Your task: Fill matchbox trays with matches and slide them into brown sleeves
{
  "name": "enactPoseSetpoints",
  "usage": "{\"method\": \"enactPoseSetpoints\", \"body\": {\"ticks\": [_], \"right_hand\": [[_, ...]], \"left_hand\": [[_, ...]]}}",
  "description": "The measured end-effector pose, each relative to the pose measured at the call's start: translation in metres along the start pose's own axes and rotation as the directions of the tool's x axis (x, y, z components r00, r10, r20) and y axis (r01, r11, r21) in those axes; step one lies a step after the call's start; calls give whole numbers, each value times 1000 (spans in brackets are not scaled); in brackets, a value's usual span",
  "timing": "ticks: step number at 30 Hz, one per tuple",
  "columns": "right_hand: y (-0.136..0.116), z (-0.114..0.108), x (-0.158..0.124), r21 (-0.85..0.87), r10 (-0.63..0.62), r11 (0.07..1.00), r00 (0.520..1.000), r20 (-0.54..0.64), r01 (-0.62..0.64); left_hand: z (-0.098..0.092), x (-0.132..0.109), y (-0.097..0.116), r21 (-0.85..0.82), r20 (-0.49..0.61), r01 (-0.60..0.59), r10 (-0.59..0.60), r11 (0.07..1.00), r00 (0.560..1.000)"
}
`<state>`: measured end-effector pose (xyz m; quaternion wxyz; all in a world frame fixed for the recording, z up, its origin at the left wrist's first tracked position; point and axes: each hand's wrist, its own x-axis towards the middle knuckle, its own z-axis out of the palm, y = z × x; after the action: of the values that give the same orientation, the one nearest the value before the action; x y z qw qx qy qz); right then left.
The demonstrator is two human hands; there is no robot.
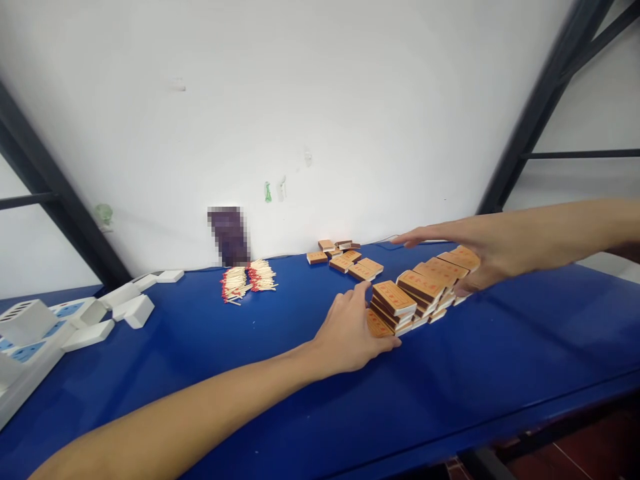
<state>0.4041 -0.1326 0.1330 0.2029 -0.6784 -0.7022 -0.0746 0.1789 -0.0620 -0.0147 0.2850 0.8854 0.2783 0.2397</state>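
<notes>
Several small orange matchboxes with brown sides stand in a row of stacks on the blue tabletop, the right-hand ones leaning. My left hand curves round the left end of the row, thumb along the front and fingers at the back, closed on the matchboxes there. At the other end my right hand is open and nearest the last stack, one finger stretched out to the left above the table. Part of that hand is hidden behind the boxes, so how firmly it touches them cannot be made out.
Behind the row lie several loose matchboxes. Two bundles of red-tipped matches lie by the wall below a blurred dark object. White blocks and white-and-blue socket parts occupy the left. Dark metal posts flank the table.
</notes>
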Motion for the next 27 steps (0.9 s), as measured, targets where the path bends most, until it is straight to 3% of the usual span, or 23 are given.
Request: {"method": "enactPoseSetpoints", "body": {"ticks": [1, 2, 4, 7, 9, 15, 20, 23, 27], "right_hand": [[7, -2, -4, 14, -11, 1000, 967, 256, 8], [15, -4, -8, 13, -14, 1000, 910, 414, 9], [32, -8, -16, -22, 7, 1000, 864, 503, 5], [51, -11, -22, -73, 33, 997, 882, 470, 2], [53, -11, -23, -88, 55, 996, 908, 415, -20], [28, -6, -31, -73, -42, 995, 971, 235, 61], [12, 1, -27, -78, -102, 990, 981, 162, 116], [12, 12, -2, -102, -153, 980, 971, 184, 173], [19, 39, 54, -112, -127, 975, 902, 413, 189]], "left_hand": [[-3, -4, 0, -8, -22, 1, -1, 1000, 1000], [-8, -8, 0, -13, -50, 4, -4, 1000, 999], [-21, -15, 3, -9, -132, 4, -5, 1000, 991], [-39, -14, 16, 46, -277, -138, 145, 989, 950], [-44, -4, 27, 90, -313, -242, 258, 966, 914], [-25, 34, 41, 192, -131, -225, 252, 955, 959], [-13, 36, 38, 230, -81, -200, 223, 952, 971], [-8, 35, 36, 206, -64, -202, 219, 958, 974], [0, 38, 37, 179, -68, -172, 186, 969, 980]]}}
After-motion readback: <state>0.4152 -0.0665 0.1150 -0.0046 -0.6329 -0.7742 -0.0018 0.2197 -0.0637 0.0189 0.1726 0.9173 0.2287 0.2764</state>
